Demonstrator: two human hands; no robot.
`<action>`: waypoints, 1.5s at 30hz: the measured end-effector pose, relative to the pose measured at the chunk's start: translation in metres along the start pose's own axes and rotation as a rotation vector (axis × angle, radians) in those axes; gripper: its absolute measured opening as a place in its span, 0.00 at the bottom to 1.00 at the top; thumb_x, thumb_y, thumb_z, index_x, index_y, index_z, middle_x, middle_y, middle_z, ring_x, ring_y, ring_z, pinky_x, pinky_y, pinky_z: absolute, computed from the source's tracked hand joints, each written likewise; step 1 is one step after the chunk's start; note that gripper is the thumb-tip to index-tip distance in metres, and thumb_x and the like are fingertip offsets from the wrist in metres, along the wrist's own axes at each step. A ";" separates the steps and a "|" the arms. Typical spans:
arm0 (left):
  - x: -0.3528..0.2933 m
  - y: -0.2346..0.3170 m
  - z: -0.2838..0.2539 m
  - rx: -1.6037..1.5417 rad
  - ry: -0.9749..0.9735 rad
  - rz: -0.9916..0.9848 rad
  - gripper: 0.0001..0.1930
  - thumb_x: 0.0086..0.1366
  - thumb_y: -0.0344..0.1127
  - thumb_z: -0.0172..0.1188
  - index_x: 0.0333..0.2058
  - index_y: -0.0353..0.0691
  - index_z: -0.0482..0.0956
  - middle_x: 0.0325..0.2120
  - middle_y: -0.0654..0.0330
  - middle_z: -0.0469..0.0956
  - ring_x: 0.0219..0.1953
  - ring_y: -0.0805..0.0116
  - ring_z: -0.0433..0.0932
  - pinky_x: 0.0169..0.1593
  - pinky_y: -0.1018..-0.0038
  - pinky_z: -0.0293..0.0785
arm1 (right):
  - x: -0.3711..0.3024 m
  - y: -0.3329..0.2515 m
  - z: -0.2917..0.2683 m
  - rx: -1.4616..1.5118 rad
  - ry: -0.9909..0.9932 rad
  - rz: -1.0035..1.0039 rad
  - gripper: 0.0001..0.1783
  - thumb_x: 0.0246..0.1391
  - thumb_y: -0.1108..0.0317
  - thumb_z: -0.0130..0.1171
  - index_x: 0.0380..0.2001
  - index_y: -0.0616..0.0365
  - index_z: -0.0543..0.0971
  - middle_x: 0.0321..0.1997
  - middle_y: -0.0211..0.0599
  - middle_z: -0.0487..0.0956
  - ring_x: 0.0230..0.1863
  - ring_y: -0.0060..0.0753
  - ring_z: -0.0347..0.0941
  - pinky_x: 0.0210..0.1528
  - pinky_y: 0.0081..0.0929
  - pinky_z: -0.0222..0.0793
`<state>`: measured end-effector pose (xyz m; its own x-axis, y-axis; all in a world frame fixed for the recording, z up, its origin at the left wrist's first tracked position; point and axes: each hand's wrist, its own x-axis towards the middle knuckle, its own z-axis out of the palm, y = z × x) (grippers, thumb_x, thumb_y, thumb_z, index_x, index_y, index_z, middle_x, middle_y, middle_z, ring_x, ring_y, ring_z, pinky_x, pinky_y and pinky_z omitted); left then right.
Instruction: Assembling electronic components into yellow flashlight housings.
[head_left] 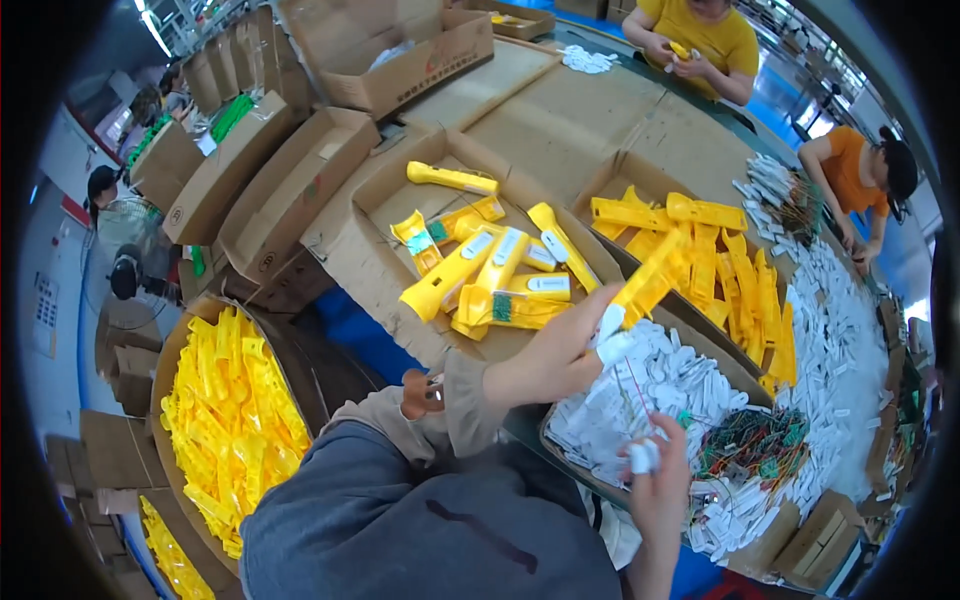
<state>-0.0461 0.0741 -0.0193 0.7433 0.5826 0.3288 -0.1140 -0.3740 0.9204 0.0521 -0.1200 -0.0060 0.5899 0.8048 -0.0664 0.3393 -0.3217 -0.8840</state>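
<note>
The cardboard-covered table (pixel 540 112) carries open boxes (pixel 384 205) — and loose white parts (pixel 835 350).

The person wears a beige left sleeve (pixel 470 402) with a brown animal-shaped patch (pixel 415 396) and a dark-streaked blue-grey garment (pixel 400 515).

Light is bright and even across the middle of the scene, with a tube lamp (pixel 150 28) glaring white at the upper left. White pieces (pixel 835 340) on the right of the counter (pixel 590 100) wash out to near-blank, and the white cap (pixel 643 458) at the fingers (pixel 675 437) of the right hand (pixel 664 485) loses detail too. Yellow parts (pixel 235 400) in the round bin (pixel 167 455) catch shiny highlights; shadow darkens the gap beside it. Distant figures look soft. Straight box edges bend toward the rim, which falls off into black corners
</note>
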 end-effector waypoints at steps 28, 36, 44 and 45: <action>-0.032 0.005 0.053 0.024 -0.525 -0.323 0.37 0.44 0.27 0.55 0.56 0.43 0.55 0.23 0.45 0.74 0.26 0.47 0.75 0.31 0.63 0.71 | 0.052 0.028 -0.027 0.938 0.246 0.038 0.10 0.56 0.71 0.53 0.41 0.58 0.69 0.24 0.29 0.71 0.18 0.16 0.62 0.21 0.12 0.58; -0.029 0.013 0.049 -0.098 -0.664 -0.241 0.35 0.44 0.25 0.55 0.54 0.42 0.55 0.24 0.44 0.73 0.29 0.47 0.76 0.32 0.61 0.71 | 0.053 0.022 -0.041 -0.483 0.669 -0.525 0.17 0.58 0.68 0.49 0.49 0.62 0.71 0.34 0.37 0.78 0.30 0.24 0.74 0.32 0.19 0.68; -0.045 0.004 0.055 -0.071 -0.642 -0.144 0.30 0.48 0.28 0.57 0.52 0.41 0.57 0.30 0.46 0.73 0.33 0.46 0.75 0.36 0.61 0.70 | 0.026 0.016 -0.008 1.043 0.251 -0.003 0.20 0.61 0.57 0.46 0.45 0.65 0.70 0.32 0.44 0.78 0.32 0.36 0.76 0.37 0.30 0.74; -0.044 0.008 0.053 -0.109 -0.618 -0.111 0.29 0.50 0.30 0.57 0.51 0.41 0.58 0.32 0.46 0.73 0.35 0.45 0.75 0.37 0.61 0.70 | 0.025 0.017 -0.008 1.086 0.229 -0.016 0.21 0.60 0.56 0.47 0.46 0.64 0.69 0.33 0.44 0.78 0.34 0.36 0.76 0.37 0.30 0.74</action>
<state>-0.0447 0.0066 -0.0376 0.9940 0.0778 0.0772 -0.0564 -0.2404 0.9690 0.0785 -0.1091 -0.0193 0.7504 0.6580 -0.0634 -0.4087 0.3864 -0.8268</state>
